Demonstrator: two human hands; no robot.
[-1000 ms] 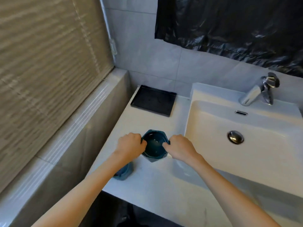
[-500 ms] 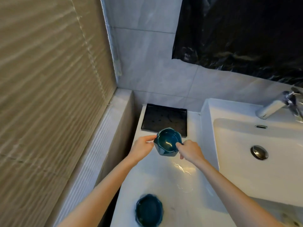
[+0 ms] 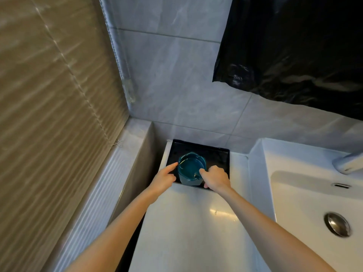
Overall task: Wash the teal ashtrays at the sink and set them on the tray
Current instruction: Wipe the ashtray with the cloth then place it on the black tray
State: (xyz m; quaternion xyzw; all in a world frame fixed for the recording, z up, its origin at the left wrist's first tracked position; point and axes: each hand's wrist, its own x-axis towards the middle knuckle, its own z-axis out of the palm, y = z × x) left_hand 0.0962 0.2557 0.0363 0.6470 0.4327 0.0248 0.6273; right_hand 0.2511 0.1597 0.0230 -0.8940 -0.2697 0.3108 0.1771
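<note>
The teal ashtray (image 3: 191, 169) sits upright over the near-left part of the black tray (image 3: 218, 156), at the counter's (image 3: 192, 222) back-left corner. I cannot tell whether it has touched down. The right hand (image 3: 216, 177) pinches its right rim, while the left hand (image 3: 163, 179) lays a straight forefinger on the left rim; whether that hand grips, I cannot tell. It looks best lowered level, clear of the tray's near edge, the right hand letting go last.

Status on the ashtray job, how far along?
Done: no ashtray sits released on the black tray yet. Washing can't be confirmed from here. In hand: left hand and right hand hold one teal ashtray over the tray's near edge; touchdown unclear. Remaining: let go, then any other ashtrays, none in view.
</note>
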